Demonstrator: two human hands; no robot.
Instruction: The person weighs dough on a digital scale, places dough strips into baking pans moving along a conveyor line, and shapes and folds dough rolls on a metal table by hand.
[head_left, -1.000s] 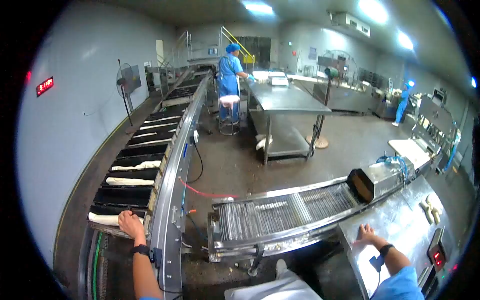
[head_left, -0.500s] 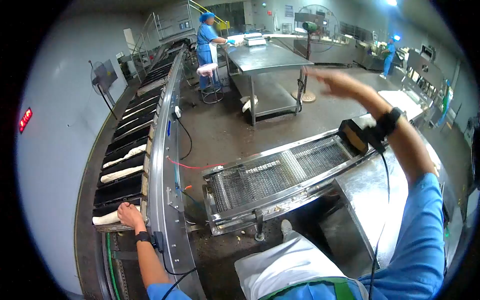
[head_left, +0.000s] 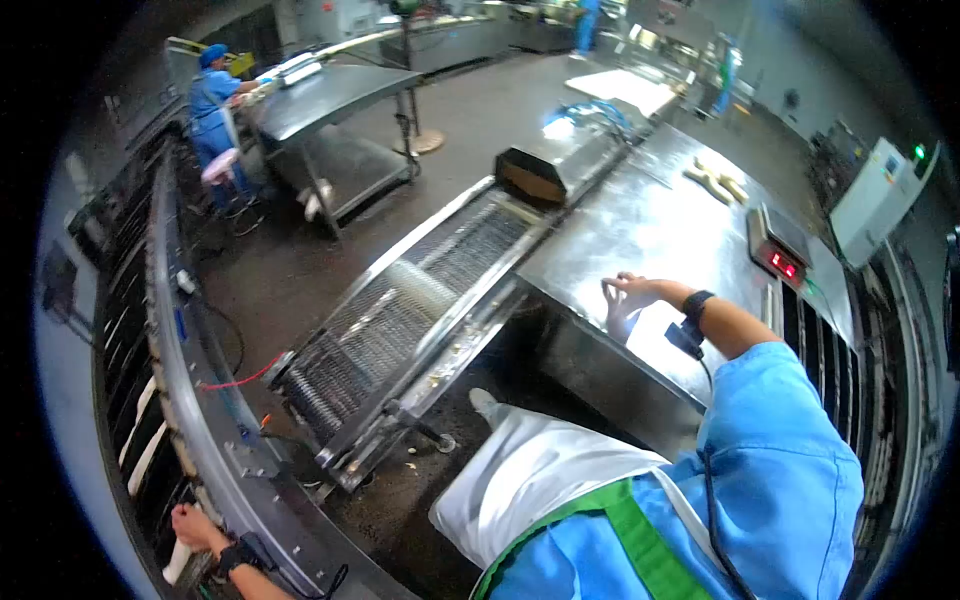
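Note:
At the lower left, my left hand (head_left: 198, 528) rests with curled fingers on a long pale dough piece (head_left: 178, 562) in a dark tray on the tray conveyor; what its fingertips grip is hidden. My right hand (head_left: 632, 292) is over the near part of the steel table (head_left: 640, 215), fingers apart and holding nothing. Farther back on that table lie pale dough pieces (head_left: 715, 180), beside a scale (head_left: 778, 245) with red digits. Other long dough strips (head_left: 147, 458) lie in the trays farther up the line.
A mesh conveyor (head_left: 400, 310) slants between the tray line's metal rail (head_left: 185, 370) and the steel table. A co-worker (head_left: 212, 120) stands at another metal table (head_left: 335, 95) at the upper left, near a stool (head_left: 222, 168). A white cabinet (head_left: 880, 195) stands at right.
The view has swung right. My right hand rose from the steel table, swept through the air, and is now low over the table again. My left hand stays at the dough piece.

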